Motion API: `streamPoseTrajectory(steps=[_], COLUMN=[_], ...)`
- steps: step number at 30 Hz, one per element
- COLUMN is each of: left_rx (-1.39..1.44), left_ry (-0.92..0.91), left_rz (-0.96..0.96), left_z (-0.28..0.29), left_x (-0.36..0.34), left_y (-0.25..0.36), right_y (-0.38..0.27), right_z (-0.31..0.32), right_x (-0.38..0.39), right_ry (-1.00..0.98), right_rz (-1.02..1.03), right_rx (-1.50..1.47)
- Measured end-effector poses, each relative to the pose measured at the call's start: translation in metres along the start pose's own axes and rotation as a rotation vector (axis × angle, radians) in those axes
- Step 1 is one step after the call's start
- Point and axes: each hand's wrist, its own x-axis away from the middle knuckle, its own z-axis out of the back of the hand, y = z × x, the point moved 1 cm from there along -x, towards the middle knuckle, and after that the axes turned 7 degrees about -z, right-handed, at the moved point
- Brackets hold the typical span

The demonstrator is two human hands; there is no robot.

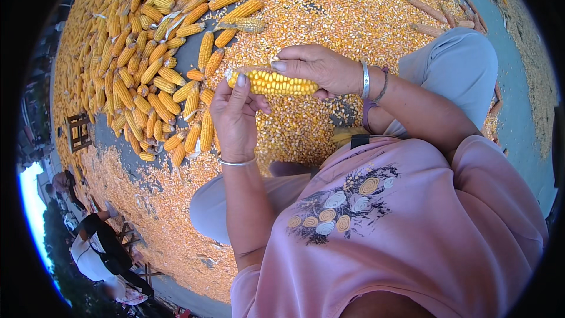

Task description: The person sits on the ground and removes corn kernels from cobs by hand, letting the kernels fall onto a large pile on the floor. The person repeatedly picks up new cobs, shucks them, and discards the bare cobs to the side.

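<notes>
Between my two hands, a yellow ear of corn (276, 83) is held level above the loose kernels. My left hand (234, 109) grips its left end, thumb lying over the front and fingers behind. My right hand (315, 69) wraps its right end from above, with the thumb pressed on the upper side. Along that upper edge a strip looks bare of kernels; the rest of the ear still carries its rows. Fingers of both hands are partly hidden behind the ear.
A big heap of whole corn ears (156, 76) lies to the left. Loose kernels (353, 17) cover the ground ahead and around my legs. Stripped cobs (428, 10) are piled at the far right. A small wooden stool (78, 132) and a person (97, 253) are at the left.
</notes>
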Motion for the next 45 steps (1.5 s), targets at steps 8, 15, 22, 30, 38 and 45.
streamPoseTrajectory(steps=[8, 15, 22, 30, 38, 45], left_rx=[0.046, 0.096, 0.030, -0.079, -0.110, -0.113], left_ry=[0.013, 0.056, 0.043, 0.036, 0.047, 0.035], left_rz=[-0.001, 0.000, 0.023, -0.027, 0.000, 0.009], left_z=[-0.005, 0.006, -0.004, -0.011, -0.017, -0.023], left_x=[0.001, 0.000, 0.001, 0.006, 0.009, 0.013], left_y=[0.003, 0.002, 0.000, 0.002, 0.002, -0.006], right_y=[-0.004, -0.012, -0.008, 0.007, -0.002, 0.014], right_z=[0.002, 0.002, 0.000, 0.006, -0.003, 0.004], right_x=[0.007, 0.010, 0.009, 0.002, 0.007, -0.003], right_ry=[0.046, -0.038, 0.042, 0.202, 0.182, 0.171], right_rz=[-0.068, -0.054, 0.048, 0.142, 0.138, 0.054], right_rx=[-0.268, -0.204, 0.062, 0.111, 0.215, 0.002])
